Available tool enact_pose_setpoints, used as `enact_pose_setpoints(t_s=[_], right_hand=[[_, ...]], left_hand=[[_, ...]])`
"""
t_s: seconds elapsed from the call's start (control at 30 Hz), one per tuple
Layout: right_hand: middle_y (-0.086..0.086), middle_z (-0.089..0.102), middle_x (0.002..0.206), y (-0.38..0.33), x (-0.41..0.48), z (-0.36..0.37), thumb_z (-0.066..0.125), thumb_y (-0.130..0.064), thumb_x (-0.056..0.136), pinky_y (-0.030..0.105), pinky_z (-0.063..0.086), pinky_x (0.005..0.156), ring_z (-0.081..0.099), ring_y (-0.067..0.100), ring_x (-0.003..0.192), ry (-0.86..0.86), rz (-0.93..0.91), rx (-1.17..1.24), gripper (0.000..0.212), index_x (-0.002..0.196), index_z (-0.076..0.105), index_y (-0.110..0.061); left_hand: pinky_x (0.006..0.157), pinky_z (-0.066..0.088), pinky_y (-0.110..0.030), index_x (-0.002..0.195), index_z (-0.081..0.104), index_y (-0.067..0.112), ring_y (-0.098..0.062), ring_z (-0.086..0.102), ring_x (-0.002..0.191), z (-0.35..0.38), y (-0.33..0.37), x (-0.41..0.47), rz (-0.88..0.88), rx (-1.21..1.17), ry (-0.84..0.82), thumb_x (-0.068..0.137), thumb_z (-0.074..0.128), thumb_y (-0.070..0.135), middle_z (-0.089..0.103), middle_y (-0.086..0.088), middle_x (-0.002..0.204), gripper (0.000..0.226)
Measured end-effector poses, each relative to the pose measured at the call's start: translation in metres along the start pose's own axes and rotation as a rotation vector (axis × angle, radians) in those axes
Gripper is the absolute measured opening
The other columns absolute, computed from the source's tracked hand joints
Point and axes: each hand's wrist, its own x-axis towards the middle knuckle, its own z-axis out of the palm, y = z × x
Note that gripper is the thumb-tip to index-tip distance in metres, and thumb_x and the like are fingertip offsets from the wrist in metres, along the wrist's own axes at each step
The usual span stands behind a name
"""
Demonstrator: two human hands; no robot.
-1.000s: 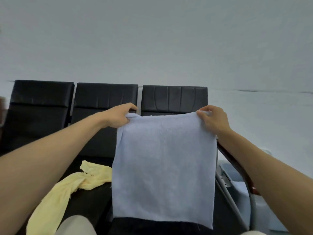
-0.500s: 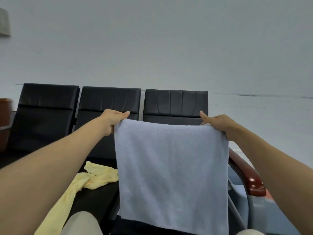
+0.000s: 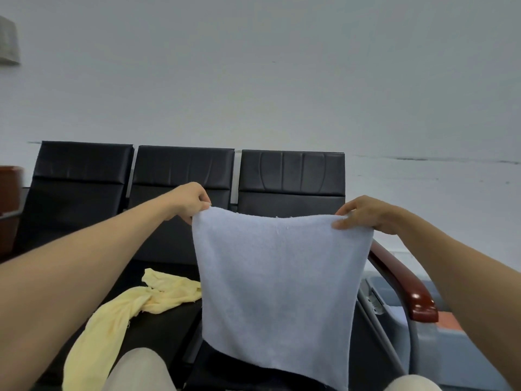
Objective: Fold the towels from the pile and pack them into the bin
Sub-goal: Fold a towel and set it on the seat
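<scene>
Fingers [image 3: 202,205] pinch blue towel [image 3: 279,277] corners before black seats [image 3: 291,176], grey wall [image 3: 253,80].

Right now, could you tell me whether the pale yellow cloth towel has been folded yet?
No, the pale yellow cloth towel lies crumpled and strung out on the black padded seat.

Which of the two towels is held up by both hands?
The pale blue towel, hanging with its top corners pinched by the left hand and right hand; the yellow towel lies crumpled on the black seat.
</scene>
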Motion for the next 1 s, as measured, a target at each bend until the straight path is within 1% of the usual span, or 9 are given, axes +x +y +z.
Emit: enact_pose_setpoints(t_s=[0.23, 0.33, 0.43, 0.5, 0.6, 0.73, 0.83, 0.93, 1.0], right_hand=[[0.001, 0.064, 0.108, 0.005, 0.000, 0.000, 0.064, -0.051, 0.086, 0.038, 0.051, 0.090, 0.059, 0.023, 0.105, 0.088, 0.039, 0.092, 0.033, 0.090, 0.074, -0.021], [0.001, 0.067, 0.109, 0.004, -0.001, 0.004, 0.061, -0.057, 0.085, 0.038, 0.052, 0.093, 0.060, 0.021, 0.103, 0.094, -0.005, 0.175, 0.039, 0.089, 0.075, -0.021], [-0.001, 0.071, 0.103, 0.002, -0.005, 0.005, 0.075, -0.058, 0.070, 0.037, 0.052, 0.093, 0.065, 0.018, 0.097, -0.026, -0.030, 0.131, 0.040, 0.090, 0.076, -0.023], [0.000, 0.071, 0.097, 0.002, -0.004, 0.008, 0.085, -0.039, 0.068, 0.035, 0.053, 0.091, 0.066, 0.019, 0.095, -0.075, -0.056, 0.016, 0.033, 0.091, 0.075, -0.018], [0.001, 0.061, 0.073, 0.001, 0.004, 0.014, 0.084, -0.026, 0.072, 0.031, 0.047, 0.070, 0.057, 0.021, 0.078, 0.106, -0.091, -0.240, 0.021, 0.068, 0.064, -0.018], [-0.001, 0.032, 0.061, -0.004, 0.009, 0.021, 0.077, -0.031, 0.079, 0.029, 0.025, 0.050, 0.036, 0.021, 0.063, 0.314, -0.144, -0.419, 0.053, 0.049, 0.036, -0.015], [0.000, 0.036, 0.068, -0.007, 0.009, 0.024, 0.072, -0.033, 0.084, 0.028, 0.027, 0.051, 0.043, 0.025, 0.067, 0.423, -0.134, -0.485, 0.049, 0.052, 0.041, -0.013], [0.003, 0.055, 0.077, -0.007, 0.008, 0.026, 0.065, -0.034, 0.090, 0.031, 0.034, 0.069, 0.051, 0.028, 0.077, 0.503, -0.152, -0.608, 0.030, 0.069, 0.058, -0.014], [0.006, 0.060, 0.083, -0.008, 0.008, 0.025, 0.059, -0.032, 0.093, 0.032, 0.031, 0.076, 0.051, 0.029, 0.079, 0.519, -0.175, -0.655, 0.020, 0.081, 0.058, -0.016]], left_hand=[[0.078, 0.057, -0.040, 0.100, 0.065, 0.006, -0.024, 0.063, 0.086, 0.012, -0.005, 0.001, -0.170, -0.303, 0.022, 0.101, 0.049, 0.025, 0.064, -0.011, 0.099, 0.025], [0.087, 0.054, -0.042, 0.103, 0.068, 0.007, -0.023, 0.064, 0.094, 0.006, -0.004, 0.000, -0.150, -0.410, -0.105, 0.095, 0.061, 0.029, 0.067, -0.008, 0.104, 0.024], [0.095, 0.051, -0.040, 0.109, 0.070, 0.008, -0.022, 0.062, 0.106, 0.001, -0.007, 0.000, -0.066, -0.351, -0.229, 0.085, 0.072, 0.014, 0.067, -0.006, 0.111, 0.024], [0.088, 0.052, -0.034, 0.106, 0.071, 0.009, -0.021, 0.060, 0.104, 0.003, -0.008, 0.000, -0.005, -0.190, -0.154, 0.086, 0.070, 0.007, 0.065, -0.007, 0.110, 0.021], [0.080, 0.046, -0.031, 0.102, 0.073, 0.008, -0.020, 0.058, 0.100, 0.009, -0.005, 0.002, 0.060, 0.004, 0.089, 0.089, 0.066, 0.012, 0.066, -0.007, 0.107, 0.015], [0.078, 0.044, -0.031, 0.099, 0.075, 0.001, -0.025, 0.062, 0.097, 0.011, 0.001, 0.008, 0.127, 0.026, 0.292, 0.089, 0.068, 0.012, 0.069, -0.013, 0.099, 0.017], [0.083, 0.050, -0.034, 0.101, 0.075, 0.001, -0.028, 0.063, 0.096, 0.012, 0.005, 0.009, 0.153, 0.034, 0.371, 0.088, 0.068, 0.011, 0.070, -0.015, 0.098, 0.017], [0.086, 0.049, -0.035, 0.106, 0.073, 0.003, -0.028, 0.063, 0.101, 0.013, 0.005, 0.009, 0.169, 0.053, 0.396, 0.090, 0.066, 0.011, 0.070, -0.015, 0.104, 0.020], [0.085, 0.048, -0.034, 0.108, 0.073, 0.004, -0.029, 0.062, 0.102, 0.014, 0.004, 0.009, 0.188, 0.063, 0.408, 0.092, 0.063, 0.011, 0.070, -0.015, 0.106, 0.020]])
